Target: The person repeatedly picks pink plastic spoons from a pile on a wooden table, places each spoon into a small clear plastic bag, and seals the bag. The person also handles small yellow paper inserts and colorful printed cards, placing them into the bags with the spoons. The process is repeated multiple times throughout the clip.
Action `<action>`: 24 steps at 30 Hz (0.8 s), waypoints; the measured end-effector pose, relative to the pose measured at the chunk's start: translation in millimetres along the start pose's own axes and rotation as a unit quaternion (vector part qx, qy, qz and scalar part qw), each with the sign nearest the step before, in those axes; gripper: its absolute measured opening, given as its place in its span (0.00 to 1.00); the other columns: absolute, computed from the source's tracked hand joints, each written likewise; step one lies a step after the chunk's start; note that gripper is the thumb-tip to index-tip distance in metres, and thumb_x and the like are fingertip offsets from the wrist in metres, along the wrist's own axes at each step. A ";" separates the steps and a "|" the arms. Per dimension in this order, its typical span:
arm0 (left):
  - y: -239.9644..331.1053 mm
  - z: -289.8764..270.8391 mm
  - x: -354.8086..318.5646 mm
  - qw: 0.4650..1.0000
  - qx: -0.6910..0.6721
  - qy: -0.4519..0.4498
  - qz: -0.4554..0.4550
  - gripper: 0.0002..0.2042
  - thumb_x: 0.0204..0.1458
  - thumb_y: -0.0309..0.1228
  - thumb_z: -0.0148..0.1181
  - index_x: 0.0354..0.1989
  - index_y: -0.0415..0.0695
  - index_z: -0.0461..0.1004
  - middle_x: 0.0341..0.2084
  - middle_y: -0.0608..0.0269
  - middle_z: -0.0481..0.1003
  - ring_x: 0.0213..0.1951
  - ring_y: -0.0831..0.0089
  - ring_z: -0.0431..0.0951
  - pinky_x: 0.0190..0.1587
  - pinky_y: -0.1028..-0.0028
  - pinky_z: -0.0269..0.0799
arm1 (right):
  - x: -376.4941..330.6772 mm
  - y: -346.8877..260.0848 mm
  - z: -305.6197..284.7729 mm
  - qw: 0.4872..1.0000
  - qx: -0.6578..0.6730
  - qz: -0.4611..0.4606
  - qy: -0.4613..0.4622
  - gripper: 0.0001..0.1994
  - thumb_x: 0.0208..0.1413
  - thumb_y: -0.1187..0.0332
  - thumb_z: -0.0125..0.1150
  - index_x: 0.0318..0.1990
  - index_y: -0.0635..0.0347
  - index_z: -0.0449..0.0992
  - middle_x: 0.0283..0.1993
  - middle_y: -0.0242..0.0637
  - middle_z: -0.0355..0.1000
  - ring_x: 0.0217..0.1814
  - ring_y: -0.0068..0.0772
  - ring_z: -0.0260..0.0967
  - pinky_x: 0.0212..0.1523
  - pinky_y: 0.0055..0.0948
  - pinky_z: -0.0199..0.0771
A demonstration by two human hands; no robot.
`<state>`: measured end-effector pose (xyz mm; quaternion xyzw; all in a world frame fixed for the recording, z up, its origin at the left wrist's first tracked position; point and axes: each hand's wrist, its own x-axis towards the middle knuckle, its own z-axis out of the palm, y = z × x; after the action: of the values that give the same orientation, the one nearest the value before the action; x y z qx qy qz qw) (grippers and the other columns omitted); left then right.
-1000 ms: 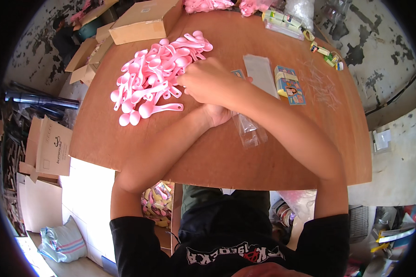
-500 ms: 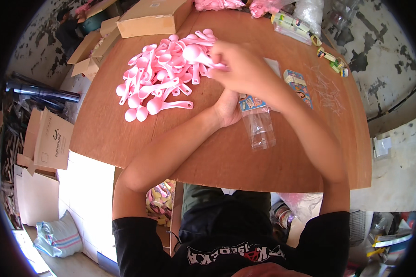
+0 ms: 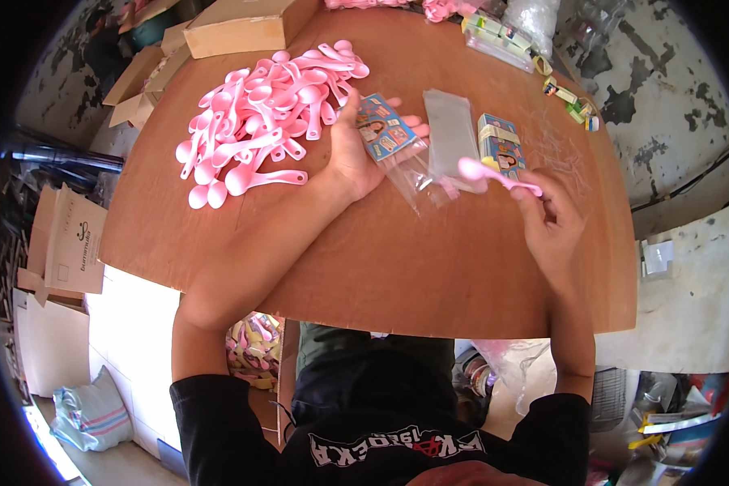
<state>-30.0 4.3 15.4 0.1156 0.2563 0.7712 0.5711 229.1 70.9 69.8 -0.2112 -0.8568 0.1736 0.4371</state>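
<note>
My left hand [image 3: 351, 154] is turned palm up, fingers extended behind a clear plastic bag [image 3: 417, 180] with a blue printed card [image 3: 387, 131] at its upper end. Thumb and palm keep hold of the bag, whose lower part hangs toward me. In my right hand [image 3: 555, 215], thumb and fingers pinch the handle of a pink plastic spoon [image 3: 471, 168], its bowl pointing left toward the bag. Left of my left hand lies a heap of pink spoons [image 3: 255, 121]. Between my hands are flat clear bags [image 3: 449, 121] and a stack of printed cards [image 3: 500, 138].
A closed cardboard box [image 3: 247, 26] stands at the table's far left. Pink bundles and a clear container [image 3: 498, 44] line the far edge. Thin clear strips lie on the wooden table [image 3: 364, 267] at right. An open carton of wrapped items [image 3: 255, 348] sits below its front edge.
My right hand has swung from the spoon heap across to the right, carrying one pink spoon. My left hand has moved slightly left and up, bringing the bagged card into full view.
</note>
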 end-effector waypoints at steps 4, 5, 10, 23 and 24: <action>1.7 -3.1 2.0 1.000 -0.017 0.009 0.016 0.34 0.60 0.61 0.33 0.52 0.38 0.62 0.42 0.41 0.71 0.46 0.46 0.76 0.51 0.47 0.74 | -16.3 -4.3 -1.4 0.990 0.054 -0.109 -0.072 0.10 0.47 0.80 0.67 0.38 0.64 0.79 0.39 0.41 0.76 0.38 0.37 0.77 0.37 0.31 0.78; 1.2 -4.7 2.4 0.999 -0.027 0.005 0.019 0.33 0.61 0.61 0.32 0.52 0.38 0.62 0.42 0.41 0.71 0.46 0.46 0.76 0.50 0.48 0.75 | -17.6 -2.7 -0.4 0.991 0.055 -0.102 -0.068 0.10 0.47 0.80 0.67 0.38 0.64 0.79 0.39 0.41 0.76 0.38 0.37 0.77 0.37 0.31 0.78; 1.8 -7.6 3.2 1.000 -0.020 0.003 0.021 0.33 0.62 0.60 0.30 0.51 0.37 0.61 0.41 0.41 0.71 0.45 0.45 0.76 0.50 0.47 0.75 | -19.8 -7.4 3.5 0.920 0.045 -0.383 -0.074 0.13 0.41 0.79 0.70 0.38 0.62 0.80 0.41 0.42 0.75 0.35 0.37 0.77 0.33 0.31 0.80; -6.1 5.1 -13.6 0.999 -0.030 -0.017 -0.026 0.33 0.63 0.57 0.31 0.52 0.33 0.64 0.43 0.41 0.72 0.49 0.47 0.74 0.54 0.52 0.73 | -24.3 -4.7 5.7 0.926 0.001 -0.369 -0.083 0.16 0.39 0.79 0.70 0.41 0.62 0.81 0.45 0.43 0.73 0.38 0.36 0.75 0.33 0.27 0.79; -6.6 4.6 -14.6 0.998 -0.035 -0.027 -0.036 0.33 0.63 0.57 0.32 0.51 0.33 0.64 0.43 0.41 0.72 0.49 0.47 0.75 0.54 0.52 0.74 | -25.0 -5.5 5.8 0.924 0.000 -0.375 -0.080 0.17 0.39 0.79 0.70 0.41 0.62 0.81 0.45 0.43 0.73 0.38 0.36 0.74 0.33 0.27 0.79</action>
<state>-17.7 -6.7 17.4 0.1063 0.2175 0.7553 0.6091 236.4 52.7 52.4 0.1402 -0.9056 0.0132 0.4001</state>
